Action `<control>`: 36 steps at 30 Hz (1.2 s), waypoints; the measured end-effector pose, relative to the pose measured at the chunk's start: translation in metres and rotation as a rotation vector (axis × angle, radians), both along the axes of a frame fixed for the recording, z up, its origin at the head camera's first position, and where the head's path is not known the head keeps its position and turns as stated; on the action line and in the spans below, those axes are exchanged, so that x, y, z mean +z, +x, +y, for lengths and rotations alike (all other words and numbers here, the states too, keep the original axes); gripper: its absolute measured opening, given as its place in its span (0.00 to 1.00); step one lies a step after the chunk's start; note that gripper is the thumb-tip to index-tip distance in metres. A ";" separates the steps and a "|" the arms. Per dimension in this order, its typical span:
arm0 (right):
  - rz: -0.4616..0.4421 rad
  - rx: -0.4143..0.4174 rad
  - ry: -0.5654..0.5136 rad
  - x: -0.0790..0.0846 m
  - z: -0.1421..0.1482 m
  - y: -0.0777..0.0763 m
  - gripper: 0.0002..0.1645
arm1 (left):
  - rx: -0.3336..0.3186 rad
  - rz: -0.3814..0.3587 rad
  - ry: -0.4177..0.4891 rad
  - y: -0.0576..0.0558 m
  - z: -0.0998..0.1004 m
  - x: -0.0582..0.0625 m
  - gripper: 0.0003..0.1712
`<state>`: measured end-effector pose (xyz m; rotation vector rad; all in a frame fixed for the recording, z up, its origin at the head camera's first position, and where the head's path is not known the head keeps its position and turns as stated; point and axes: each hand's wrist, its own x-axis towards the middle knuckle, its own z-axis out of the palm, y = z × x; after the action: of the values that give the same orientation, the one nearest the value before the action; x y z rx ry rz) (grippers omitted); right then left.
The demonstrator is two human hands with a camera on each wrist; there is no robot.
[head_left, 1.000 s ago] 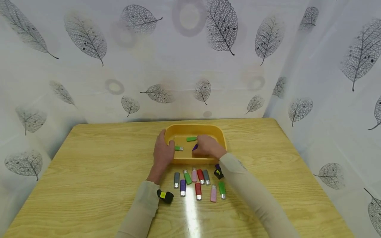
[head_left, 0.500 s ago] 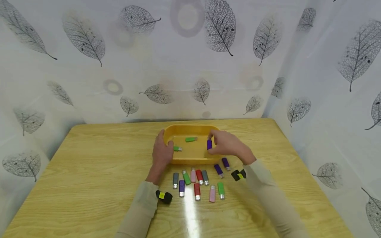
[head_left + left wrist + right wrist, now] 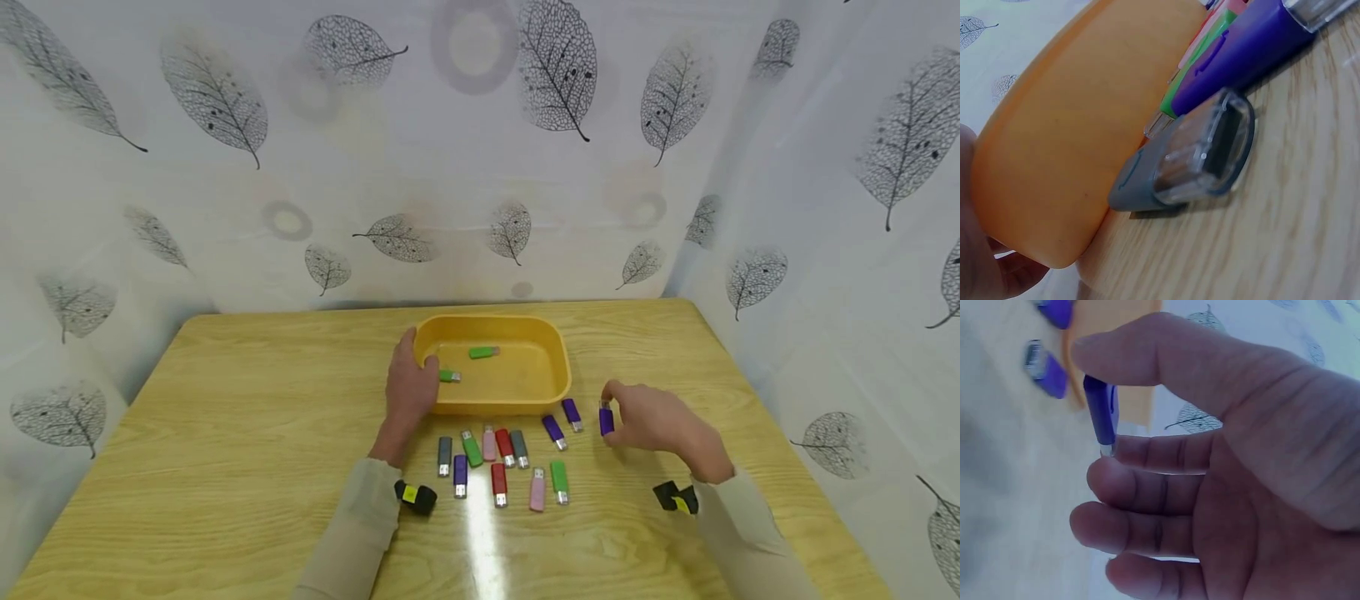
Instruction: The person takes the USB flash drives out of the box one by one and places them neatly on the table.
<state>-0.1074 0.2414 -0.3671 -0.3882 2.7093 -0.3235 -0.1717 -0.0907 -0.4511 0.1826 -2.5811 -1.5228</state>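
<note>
My left hand (image 3: 411, 385) grips the left wall of a yellow plastic tray (image 3: 495, 408), thumb over the rim and fingers outside. Two green USB flash drives lie in the tray: one near the back (image 3: 482, 352), another beside my left thumb (image 3: 448, 376). To the right of the tray, my right hand (image 3: 660, 421) pinches a purple USB flash drive (image 3: 1102, 412) between thumb and fingertips, its cap end against the fingers. Two more purple flash drives (image 3: 554, 432) lie between that hand and the tray's front right corner.
In front of the tray lie several flash drives: grey (image 3: 445, 456), green (image 3: 472, 448), red (image 3: 498, 484), pink (image 3: 537, 489) and purple (image 3: 461, 476). A grey one (image 3: 1172, 156) sits close to the tray's outer wall. A leaf-patterned curtain (image 3: 450, 167) hangs behind the wooden table (image 3: 262, 467).
My right hand has picked the purple flash drive up from inside the tray and carried it right, past the tray's edge, over the table. The left hand stays on the tray.
</note>
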 end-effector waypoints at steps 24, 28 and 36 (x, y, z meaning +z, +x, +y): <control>-0.082 -0.042 0.006 -0.037 -0.017 0.027 0.30 | 0.017 0.000 0.001 0.001 0.000 0.001 0.35; -0.078 -0.038 0.004 -0.038 -0.017 0.027 0.30 | 0.011 0.006 0.003 0.000 0.000 0.001 0.36; -0.044 -0.049 -0.032 -0.026 -0.014 0.025 0.34 | 0.017 -0.007 -0.014 -0.002 0.000 -0.002 0.35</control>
<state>-0.0823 0.2274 -0.3935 -0.3202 2.6771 -0.3853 -0.1735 -0.0907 -0.4531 0.2074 -2.5880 -1.5012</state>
